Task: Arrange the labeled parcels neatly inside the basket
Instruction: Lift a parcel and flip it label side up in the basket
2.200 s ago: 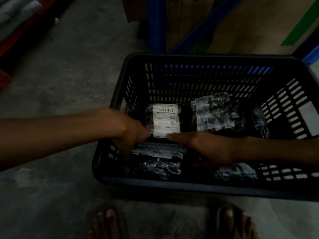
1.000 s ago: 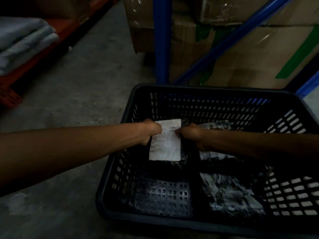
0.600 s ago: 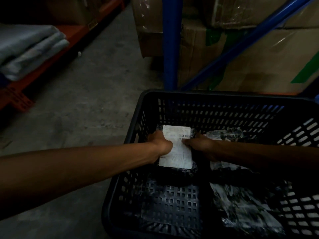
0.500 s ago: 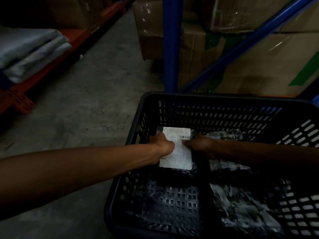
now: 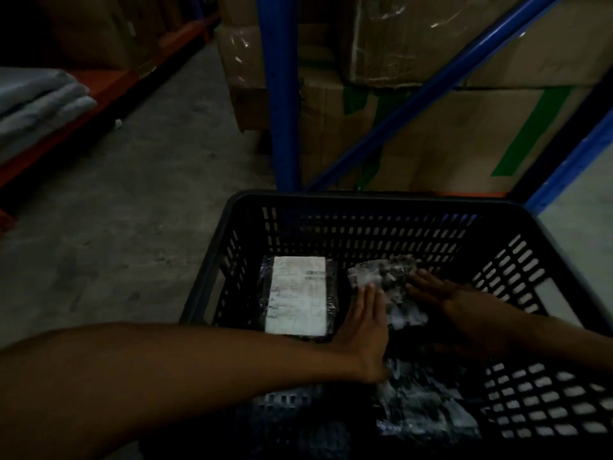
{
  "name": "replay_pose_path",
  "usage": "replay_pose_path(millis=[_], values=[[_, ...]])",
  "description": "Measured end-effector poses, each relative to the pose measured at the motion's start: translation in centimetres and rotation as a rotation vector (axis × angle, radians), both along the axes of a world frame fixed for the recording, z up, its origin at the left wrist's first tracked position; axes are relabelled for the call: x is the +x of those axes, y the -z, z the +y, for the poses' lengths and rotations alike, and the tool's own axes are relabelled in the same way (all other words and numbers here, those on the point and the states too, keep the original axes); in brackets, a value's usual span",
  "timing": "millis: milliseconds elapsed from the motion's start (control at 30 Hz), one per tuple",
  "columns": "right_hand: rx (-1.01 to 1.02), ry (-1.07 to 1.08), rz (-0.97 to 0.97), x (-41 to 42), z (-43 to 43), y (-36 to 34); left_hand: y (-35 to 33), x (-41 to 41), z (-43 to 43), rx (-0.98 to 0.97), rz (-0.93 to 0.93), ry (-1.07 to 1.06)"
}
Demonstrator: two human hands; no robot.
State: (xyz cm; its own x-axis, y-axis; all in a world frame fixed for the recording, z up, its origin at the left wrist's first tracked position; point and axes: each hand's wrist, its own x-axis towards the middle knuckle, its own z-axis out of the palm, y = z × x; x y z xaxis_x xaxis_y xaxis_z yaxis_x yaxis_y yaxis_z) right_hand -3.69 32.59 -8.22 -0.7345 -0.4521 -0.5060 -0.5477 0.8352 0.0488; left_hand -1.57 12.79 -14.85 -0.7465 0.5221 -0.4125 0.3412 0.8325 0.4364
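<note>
Both hands, left hand (image 5: 363,322) and right hand (image 5: 441,298), lie open-palmed flanking the crinkled dark plastic-wrapped parcel (image 5: 386,277) at the far centre of the black slotted plastic basket (image 5: 365,199), its long axis running away from the person.

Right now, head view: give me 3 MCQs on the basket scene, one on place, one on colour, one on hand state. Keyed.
1. Where in the basket does the white-label parcel lie?
A. far left, label up
B. near right corner
C. outside, on the floor

2. What colour are the rack posts behind the basket?
A. yellow
B. blue
C. white

3. What are the hands doing?
A. both gripping the rim
B. both lifting the white-label parcel
C. both laid open on the crinkled parcel

Key: 1 A, it lies flat by the far-left wall. 2 B, upright and diagonal are both blue. 3 C, the left hand and right hand rest flat on it, fingers spread.
</note>
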Motion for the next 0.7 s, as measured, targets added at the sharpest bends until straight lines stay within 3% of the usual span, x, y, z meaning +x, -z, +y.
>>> replay_pose_path(millis=[167, 233, 300, 433, 567, 633, 700], values=[[-0.027, -0.136, 0.367, 0.3, 1.3, 4.5, 2.4, 1.0, 1.1, 0.037, 0.254, -0.101], [-0.082, -0.149, 0.359, -0.2, 0.9, 4.1, 2.2, 0.1, 0.4, 0.057, 0.241, -0.078], [-0.144, -0.084, 0.221, -1.1, 1.2, 2.3, 0.6, -1.1, -0.2, 0.126, 0.186, -0.085], [-0.766, 0.343, -0.044, -2.8, 1.6, -3.5, -6.6, -4.6, -2.2, 0.375, 0.036, -0.225], [-1.379, 0.884, -0.213, -4.6, -0.2, -6.3, -12.8, -6.7, -4.9, 0.834, -0.213, -0.684], [-1.479, 1.134, -0.315, -5.3, -2.3, -5.9, -13.9, -6.0, -5.7, 0.977, -0.417, -0.827], [-1.423, 1.298, -0.426, -5.8, -4.3, -4.8, -13.5, -4.8, -6.5, 0.939, -0.511, -0.862]])
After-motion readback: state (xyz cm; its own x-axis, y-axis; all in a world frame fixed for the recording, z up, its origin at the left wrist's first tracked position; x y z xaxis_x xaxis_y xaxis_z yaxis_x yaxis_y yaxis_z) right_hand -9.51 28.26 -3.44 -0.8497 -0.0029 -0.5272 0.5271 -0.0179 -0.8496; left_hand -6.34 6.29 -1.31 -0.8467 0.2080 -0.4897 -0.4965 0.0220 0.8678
